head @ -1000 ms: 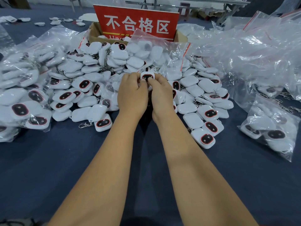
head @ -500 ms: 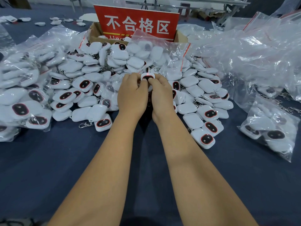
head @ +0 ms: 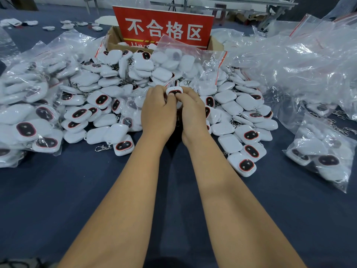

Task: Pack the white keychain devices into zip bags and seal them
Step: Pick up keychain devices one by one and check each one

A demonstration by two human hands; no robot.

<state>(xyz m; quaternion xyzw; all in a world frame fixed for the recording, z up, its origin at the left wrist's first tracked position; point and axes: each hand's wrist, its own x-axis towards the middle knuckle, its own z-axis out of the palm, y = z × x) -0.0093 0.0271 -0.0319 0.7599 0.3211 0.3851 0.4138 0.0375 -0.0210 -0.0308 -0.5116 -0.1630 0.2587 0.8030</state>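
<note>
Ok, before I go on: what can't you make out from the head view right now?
- The fingertips of the left hand and right hand under the held device: their backs hide the grip.
- Inside the cardboard box: the red sign blocks it.
- Whether the filled bag on the right is sealed: its top is lost in plastic glare.
- The bags on the left: cut off by the frame edge.

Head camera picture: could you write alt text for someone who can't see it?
Two bare hands, left hand and right hand, hold one white keychain device between their fingertips above a heap of loose devices on a dark blue table. Filled zip bags lie at both sides, and a red sign stands in a cardboard box behind.
</note>
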